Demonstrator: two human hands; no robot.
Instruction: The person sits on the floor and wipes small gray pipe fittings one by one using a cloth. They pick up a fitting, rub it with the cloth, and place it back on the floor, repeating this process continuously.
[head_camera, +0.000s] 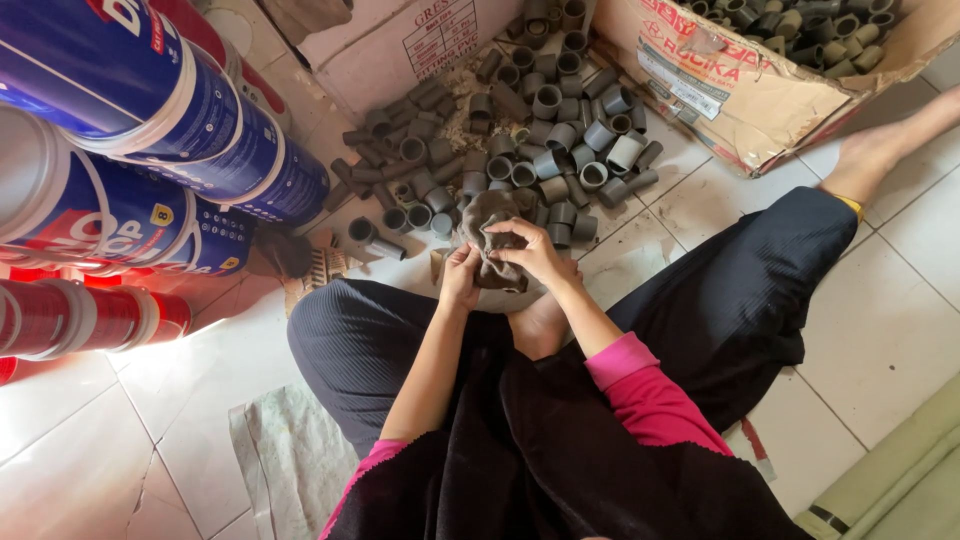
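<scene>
We see both hands closed on a grey-brown rag (497, 240), just before the pile of grey pipe fittings (520, 140): left hand (461, 277) pinching its lower edge, right hand (535, 255) gripping its side. We judge the rag soft, light, limp; best taken by bunched folds.

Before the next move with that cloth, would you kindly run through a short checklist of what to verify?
1. Both hands on the crumpled brown cloth: ok, left hand and right hand both grip it.
2. Grey plastic pipe fitting inside the cloth: cannot tell, the cloth hides what it wraps.
3. Pile of short grey plastic pipe fittings near the hands: ok, it lies on the floor just beyond them.
4. Torn cardboard box holds more fittings: ok, they show at its open top.
5. Stacked blue and white cans steady: cannot tell.
</scene>
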